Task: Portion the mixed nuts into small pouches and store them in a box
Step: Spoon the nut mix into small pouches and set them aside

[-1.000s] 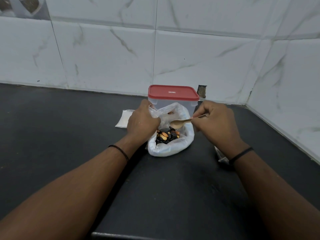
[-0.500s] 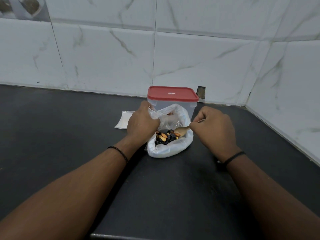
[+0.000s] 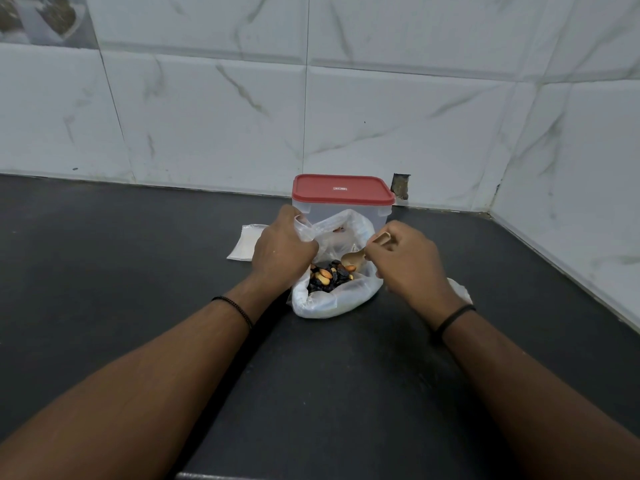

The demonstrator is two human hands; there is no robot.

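Observation:
A clear plastic bag [image 3: 341, 299] of mixed nuts [image 3: 329, 275] sits open on the black counter [image 3: 138, 271]. My left hand [image 3: 282, 252] grips the bag's left rim and holds it open. My right hand [image 3: 405, 265] grips a small wooden spoon [image 3: 355, 259] whose bowl dips into the nuts at the bag's right side. Right behind the bag stands a clear box with a red lid [image 3: 343, 194], closed. A flat stack of small pouches [image 3: 247, 242] lies on the counter left of my left hand. Another bit of clear plastic [image 3: 460, 289] shows behind my right wrist.
White marble-look tiled walls [image 3: 207, 116] close the counter at the back and on the right, forming a corner at the far right. A small dark hole [image 3: 401, 185] breaks the back wall just right of the box.
My right hand has lowered and turned, tipping the spoon's bowl down from above the bag into the nuts. My left hand has kept its hold on the bag's rim.

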